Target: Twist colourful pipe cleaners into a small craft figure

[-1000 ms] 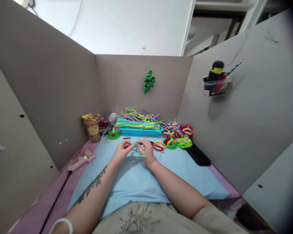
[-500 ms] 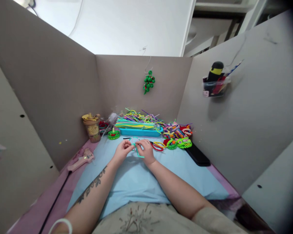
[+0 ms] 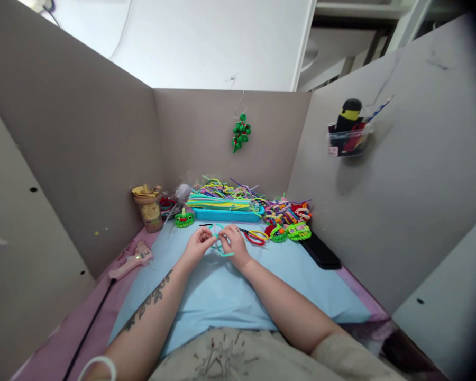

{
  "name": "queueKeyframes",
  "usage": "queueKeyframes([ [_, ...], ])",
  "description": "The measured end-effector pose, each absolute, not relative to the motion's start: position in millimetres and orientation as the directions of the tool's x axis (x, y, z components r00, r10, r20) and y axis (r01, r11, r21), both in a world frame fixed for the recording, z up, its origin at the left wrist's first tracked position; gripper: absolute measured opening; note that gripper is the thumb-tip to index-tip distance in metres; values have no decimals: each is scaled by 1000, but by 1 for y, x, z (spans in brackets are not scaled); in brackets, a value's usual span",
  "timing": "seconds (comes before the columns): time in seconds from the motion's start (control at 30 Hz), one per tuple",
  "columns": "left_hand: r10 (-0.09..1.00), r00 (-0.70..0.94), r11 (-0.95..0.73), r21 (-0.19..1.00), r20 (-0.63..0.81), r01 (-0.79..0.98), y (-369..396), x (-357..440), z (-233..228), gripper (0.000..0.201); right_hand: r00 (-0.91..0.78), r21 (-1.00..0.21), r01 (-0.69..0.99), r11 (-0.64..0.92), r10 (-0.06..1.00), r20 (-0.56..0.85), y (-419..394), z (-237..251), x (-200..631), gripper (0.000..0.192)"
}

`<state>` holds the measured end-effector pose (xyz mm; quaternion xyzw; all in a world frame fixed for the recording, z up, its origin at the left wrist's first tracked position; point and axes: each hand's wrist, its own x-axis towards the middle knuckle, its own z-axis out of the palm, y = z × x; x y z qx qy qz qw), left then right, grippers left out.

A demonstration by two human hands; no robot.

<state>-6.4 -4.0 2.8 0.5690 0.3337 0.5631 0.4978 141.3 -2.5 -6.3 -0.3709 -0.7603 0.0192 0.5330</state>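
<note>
Between my hands is a turquoise pipe cleaner (image 3: 227, 254), bent into loops, with one end hanging below the fingers. My left hand (image 3: 200, 243) pinches it from the left, thumb and forefinger pressed together. From the right, my right hand (image 3: 235, 245) pinches the same piece, its fingertips almost touching the left ones. Just behind my right hand lie scissors (image 3: 256, 237) with red and yellow handles. A blue tray (image 3: 228, 215) heaped with coloured pipe cleaners (image 3: 222, 201) stands beyond both hands.
Left are a pink glue gun (image 3: 133, 263) with a black cord and a lidded cup (image 3: 148, 209). Green fuzzy pieces (image 3: 299, 232) and a black flat case (image 3: 320, 251) lie right. Grey panels enclose the table; a clear holder (image 3: 349, 143) hangs on the right one.
My right fingers have shifted slightly around the pipe cleaner, and its lower part now shows a rounder curve. My left hand keeps almost the same pinch.
</note>
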Motion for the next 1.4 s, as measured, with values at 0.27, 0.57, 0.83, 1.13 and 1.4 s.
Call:
queueKeyframes([
  [0.27,919,189,-328,938,345,-113,-2,-7,0,32,-165,-449,550,705,618,769,3,-12,140,12],
  [0.57,934,113,-325,936,340,-133,4,-8,-5,34,-142,-449,540,712,603,785,-3,-7,140,12],
  [0.83,942,-186,-308,937,278,-162,8,-16,0,35,-346,-397,479,783,583,735,-10,-4,141,40],
  [1.13,871,-272,-424,906,410,8,14,-23,-5,29,-493,-457,221,862,502,711,-23,3,131,12],
  [1.4,825,-337,-408,890,454,203,21,-28,-13,24,-425,-567,146,811,569,704,-40,25,131,17],
])
